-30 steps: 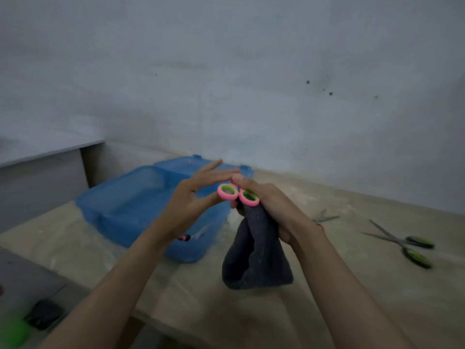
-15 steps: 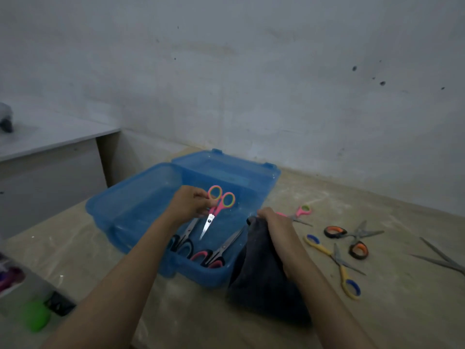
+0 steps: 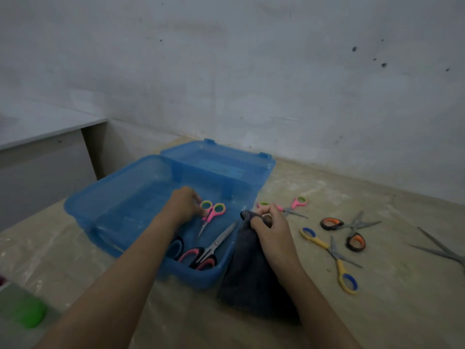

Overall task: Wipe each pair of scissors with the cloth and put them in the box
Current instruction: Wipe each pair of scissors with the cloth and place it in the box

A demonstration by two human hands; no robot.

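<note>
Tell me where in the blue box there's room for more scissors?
The blue box has bare floor in its far left half, bordered by the left wall and the left hand. The near right corner is crowded: the black-and-pink scissors lie there, with the small pink scissors just behind. On the table, the right hand holds the dark cloth.

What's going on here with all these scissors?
A person is cleaning scissors and packing them away. The left hand is setting small pink scissors into the open blue box, beside a larger black-and-pink pair. The right hand grips a dark cloth. Several more scissors, like the yellow pair, wait on the table.
</note>
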